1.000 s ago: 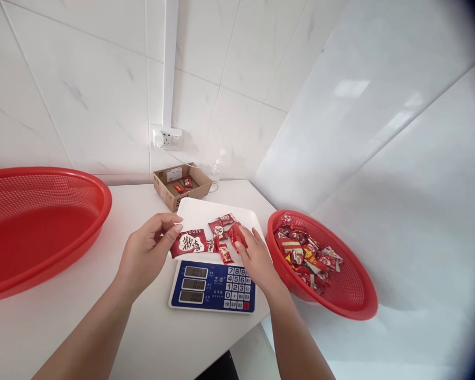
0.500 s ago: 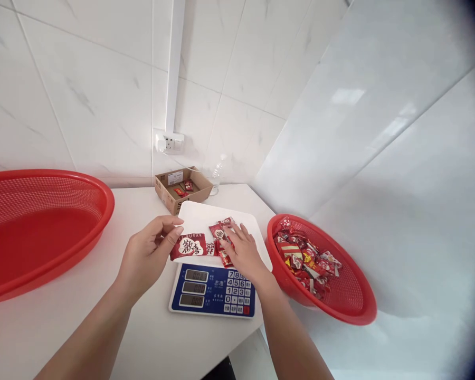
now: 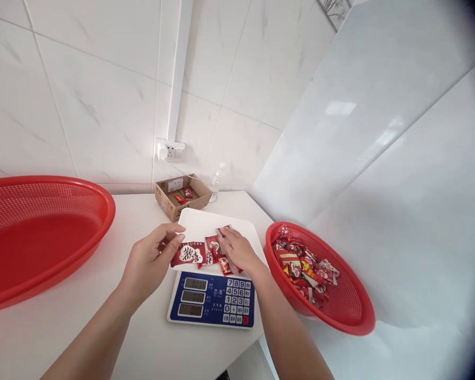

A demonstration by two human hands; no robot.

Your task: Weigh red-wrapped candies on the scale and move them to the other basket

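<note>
A blue digital scale (image 3: 211,298) with a white weighing pan (image 3: 206,221) stands on the white counter. Several red candy packets (image 3: 214,247) lie on the pan. My left hand (image 3: 150,261) pinches the edge of a larger red packet with white characters (image 3: 189,254) at the pan's front left. My right hand (image 3: 237,250) lies flat over the small candies, fingers stretched out and touching them.
A red mesh basket (image 3: 342,311) holding several wrapped candies sits to the right of the scale. A large red basket (image 3: 43,232) stands at the left. A small cardboard box (image 3: 170,203) with a few candies and a clear bottle (image 3: 217,174) stand by the tiled wall.
My right hand slid leftward across the pan, pushing the small candies toward the large packet. My left hand kept its pinch on that packet. The view tilted up slightly.
</note>
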